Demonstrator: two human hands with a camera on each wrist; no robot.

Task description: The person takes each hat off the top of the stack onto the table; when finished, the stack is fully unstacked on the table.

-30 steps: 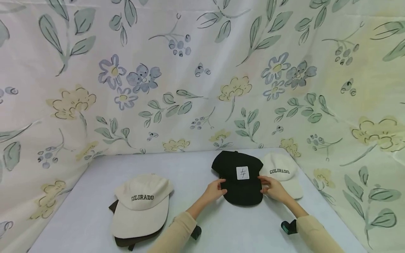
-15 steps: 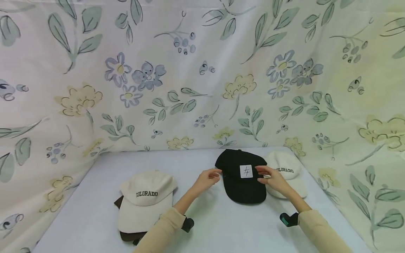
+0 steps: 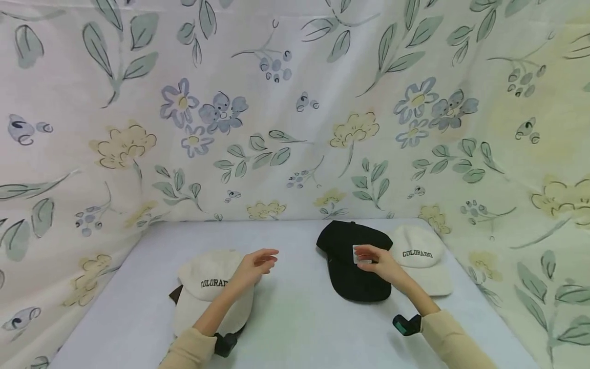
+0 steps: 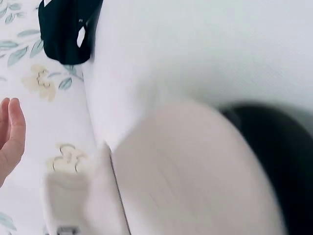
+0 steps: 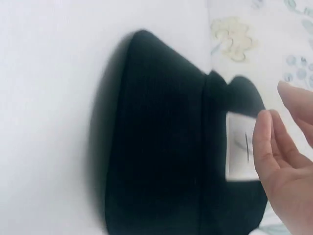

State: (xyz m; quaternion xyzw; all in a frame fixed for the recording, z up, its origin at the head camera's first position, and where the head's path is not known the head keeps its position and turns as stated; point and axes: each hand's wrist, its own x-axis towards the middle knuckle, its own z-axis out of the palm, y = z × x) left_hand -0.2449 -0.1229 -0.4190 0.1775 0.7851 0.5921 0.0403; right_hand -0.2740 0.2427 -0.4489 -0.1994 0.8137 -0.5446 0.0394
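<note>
- We take the black cap [image 3: 354, 261] as our landmark: it lies flat on the pale table [image 3: 299, 323], peak toward us, its white patch [image 5: 240, 146] on the front panel.
- Our right hand [image 3: 378, 261] hovers over the front of the black cap, fingers loosely extended beside the patch, gripping nothing; the right wrist view shows the fingertips [image 5: 266, 132] at the patch's edge, though we cannot tell if they touch it.
- Our left hand [image 3: 253, 266] is well to the left of the black cap, open with relaxed fingers, above the crown of the near cream cap [image 3: 213, 287]; it holds nothing, and contact is not plain.
- Just right of the black cap, touching it, lies the far cream cap [image 3: 421, 259], lettered COLORADO.
- As we judge it, two caps are lined up on the right side, the black one set beside the far cream one, so that part looks done.
- What appears left is the pile to the left of the black cap: the near cream cap on top of a dark brown cap [image 3: 184, 338].
- Count: four caps in all, two cream, one black, one dark brown.
- Two hands, both free, each with a wrist-worn camera [image 3: 405, 324].
</note>
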